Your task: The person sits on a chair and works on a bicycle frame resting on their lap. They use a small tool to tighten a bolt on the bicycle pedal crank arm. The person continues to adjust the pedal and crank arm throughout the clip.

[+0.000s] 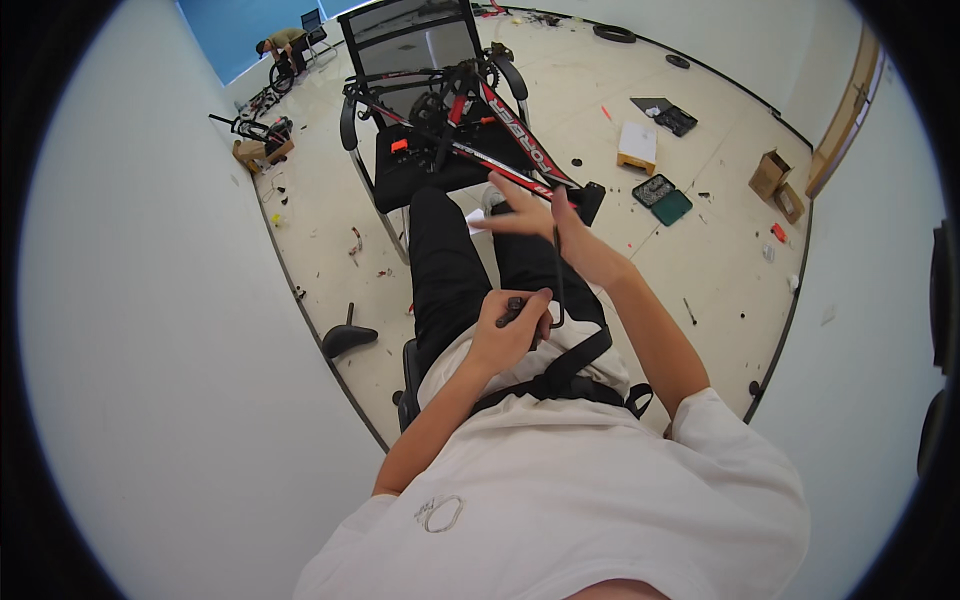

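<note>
My left hand is closed in front of my waist around a small black metal part, most of it hidden by the fingers. A long black L-shaped hex key rises from beside this hand, its bent short end low near the fingertips. Higher up, my right hand has its fingers spread, with the upper end of the key against the thumb side of the palm. Beyond it, a red, black and white bicycle frame lies across a black mesh chair.
To the right on the floor are a white and orange box, a green tool case, a dark tool case and cardboard boxes. A bicycle saddle lies left. Far left, another person bends over a wheel.
</note>
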The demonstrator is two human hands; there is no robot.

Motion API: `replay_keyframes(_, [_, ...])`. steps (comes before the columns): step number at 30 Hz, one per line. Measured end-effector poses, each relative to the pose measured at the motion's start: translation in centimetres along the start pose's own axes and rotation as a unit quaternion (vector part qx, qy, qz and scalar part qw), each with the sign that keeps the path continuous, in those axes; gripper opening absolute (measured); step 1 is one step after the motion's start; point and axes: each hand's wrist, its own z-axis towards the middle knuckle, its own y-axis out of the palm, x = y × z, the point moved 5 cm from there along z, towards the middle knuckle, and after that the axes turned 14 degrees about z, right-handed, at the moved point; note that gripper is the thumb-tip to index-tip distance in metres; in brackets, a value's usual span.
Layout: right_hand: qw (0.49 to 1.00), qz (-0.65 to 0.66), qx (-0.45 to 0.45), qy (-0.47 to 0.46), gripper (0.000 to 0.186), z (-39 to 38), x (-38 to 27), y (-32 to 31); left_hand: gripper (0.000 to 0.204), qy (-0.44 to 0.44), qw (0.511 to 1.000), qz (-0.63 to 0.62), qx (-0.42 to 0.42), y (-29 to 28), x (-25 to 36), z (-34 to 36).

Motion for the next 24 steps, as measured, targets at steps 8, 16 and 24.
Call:
replay_keyframes(8, [0.944,-0.287,-0.145,-0.080,0.041,-4.7,-1.3,6.7,0.026,-0.062,0.959,-0.203,0.187,-8.1,-0.3,1.3])
replay_keyframes(16, [0.972,-0.230,-0.019,-0.036,0.051,1.1,2.9,1.6,0.041,0.124,0.963,-0.100,0.218,-7.1,4.8,-0.7])
replay_keyframes(24, [0.990,-0.090,-0.076,-0.071,0.071,0.5,-2.8,3.1,0.014,-0.035,0.976,-0.127,0.174,-3.3,-1.0,-0.1])
